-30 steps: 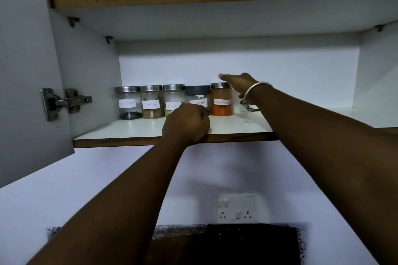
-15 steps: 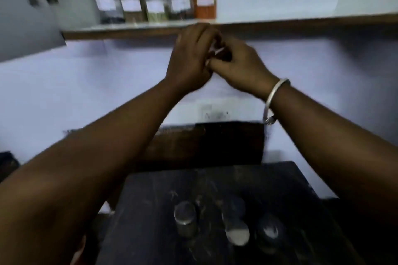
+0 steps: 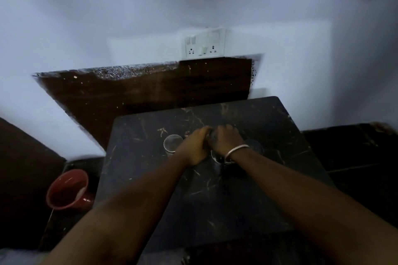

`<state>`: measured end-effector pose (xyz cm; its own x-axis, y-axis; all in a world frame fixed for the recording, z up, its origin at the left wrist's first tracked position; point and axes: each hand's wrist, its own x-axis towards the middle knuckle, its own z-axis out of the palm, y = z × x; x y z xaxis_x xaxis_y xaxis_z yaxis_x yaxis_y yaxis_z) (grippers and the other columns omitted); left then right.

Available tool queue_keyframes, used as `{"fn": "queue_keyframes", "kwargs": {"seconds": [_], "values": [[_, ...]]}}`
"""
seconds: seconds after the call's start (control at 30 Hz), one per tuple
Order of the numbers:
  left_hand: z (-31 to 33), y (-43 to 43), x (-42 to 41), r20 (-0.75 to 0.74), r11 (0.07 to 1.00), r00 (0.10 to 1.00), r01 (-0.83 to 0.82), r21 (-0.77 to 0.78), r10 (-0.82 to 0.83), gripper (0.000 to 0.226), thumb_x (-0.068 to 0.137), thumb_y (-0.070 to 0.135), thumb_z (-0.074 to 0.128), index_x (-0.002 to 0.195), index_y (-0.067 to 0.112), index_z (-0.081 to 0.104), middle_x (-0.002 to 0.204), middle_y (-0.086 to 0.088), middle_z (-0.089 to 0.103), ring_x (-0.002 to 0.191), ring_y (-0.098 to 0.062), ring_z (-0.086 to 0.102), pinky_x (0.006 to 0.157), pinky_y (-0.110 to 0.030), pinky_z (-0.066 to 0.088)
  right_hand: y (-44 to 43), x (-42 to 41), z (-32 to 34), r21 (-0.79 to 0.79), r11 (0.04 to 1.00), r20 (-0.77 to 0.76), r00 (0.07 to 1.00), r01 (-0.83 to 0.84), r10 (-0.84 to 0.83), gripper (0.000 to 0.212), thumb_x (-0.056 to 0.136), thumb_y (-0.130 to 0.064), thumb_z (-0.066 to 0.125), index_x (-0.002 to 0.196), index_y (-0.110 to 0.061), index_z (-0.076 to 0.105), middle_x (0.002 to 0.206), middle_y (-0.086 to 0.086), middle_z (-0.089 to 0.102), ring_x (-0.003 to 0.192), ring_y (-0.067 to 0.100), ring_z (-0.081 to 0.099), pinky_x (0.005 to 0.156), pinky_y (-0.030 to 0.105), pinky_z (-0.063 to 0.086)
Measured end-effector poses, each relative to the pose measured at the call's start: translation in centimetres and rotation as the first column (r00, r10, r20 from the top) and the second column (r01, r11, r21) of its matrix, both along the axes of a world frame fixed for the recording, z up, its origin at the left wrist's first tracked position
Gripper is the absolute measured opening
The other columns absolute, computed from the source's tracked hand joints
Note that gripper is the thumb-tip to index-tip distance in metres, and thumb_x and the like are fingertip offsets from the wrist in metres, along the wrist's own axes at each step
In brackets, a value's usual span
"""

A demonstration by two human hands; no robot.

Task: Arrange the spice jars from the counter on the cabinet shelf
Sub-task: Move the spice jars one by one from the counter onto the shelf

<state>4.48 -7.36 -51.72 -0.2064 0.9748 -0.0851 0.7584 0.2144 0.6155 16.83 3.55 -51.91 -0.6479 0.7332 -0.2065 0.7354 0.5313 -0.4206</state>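
Observation:
Three spice jars stand on the dark marbled counter (image 3: 215,200). The left jar (image 3: 172,143) shows its round silver lid, just left of my left hand (image 3: 192,149). The middle jar (image 3: 215,157) is mostly hidden under my right wrist, which wears a bangle. The right jar (image 3: 256,146) has a dark lid and sits just right of my right hand (image 3: 226,139). Both hands are pressed together with curled fingers over the jars. Blur hides whether they hold anything. The cabinet shelf is out of view.
A red mug (image 3: 69,189) lies tilted on a lower surface left of the counter. A white socket plate (image 3: 203,44) sits on the wall above a dark backsplash (image 3: 150,90). A darker ledge (image 3: 355,153) runs to the right.
The view has swung down from the shelf to the counter. Both hands have dropped from below the shelf edge to just above the jars, still held together.

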Motion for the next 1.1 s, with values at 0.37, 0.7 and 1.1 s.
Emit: {"fn": "queue_keyframes", "kwargs": {"seconds": [0.37, 0.7, 1.1], "values": [[-2.8, -0.6, 1.3, 0.090, 0.987, 0.996, 0.025, -0.162, -0.010, 0.059, 0.092, 0.016, 0.069, 0.146, 0.016, 0.046, 0.142, -0.009, 0.058, 0.129, -0.025, 0.056, 0.109, -0.040, 0.046, -1.7, 1.7, -6.0, 0.046, 0.999, 0.142, 0.990, 0.004, -0.010, 0.084, 0.087, -0.047, 0.070, 0.150, -0.010, 0.029, 0.145, 0.021, 0.047, 0.127, 0.042, 0.049, 0.102, 0.049, 0.047], [8.4, -2.4, -2.5, 0.976, 0.983, 0.133, -0.080, -0.163, 0.172, 0.048, 0.095, 0.045, 0.055, 0.127, 0.014, 0.073, 0.121, -0.016, 0.074, 0.104, -0.027, 0.073, 0.083, -0.038, 0.061, 1.6, 4.2, 14.7, -0.526, 0.717, -0.583, 0.808, -0.458, 0.087, 0.065, 0.071, 0.003, 0.075, 0.131, -0.010, 0.053, 0.125, 0.026, 0.060, 0.110, 0.027, 0.059, 0.084, 0.040, 0.054], [19.0, -3.1, 3.6, 0.953, 0.937, -0.061, 0.175, 0.303, -0.297, 0.079, 0.086, 0.059, 0.069, 0.144, 0.006, 0.055, 0.127, -0.023, 0.068, 0.112, -0.038, 0.069, 0.096, -0.054, 0.054, -3.1, 5.3, 25.6, -0.288, 0.658, -0.924, 0.383, -0.696, 0.001, 0.078, 0.059, 0.002, 0.048, 0.136, 0.001, 0.050, 0.150, 0.028, 0.046, 0.115, 0.045, 0.056, 0.090, 0.047, 0.051]]}}
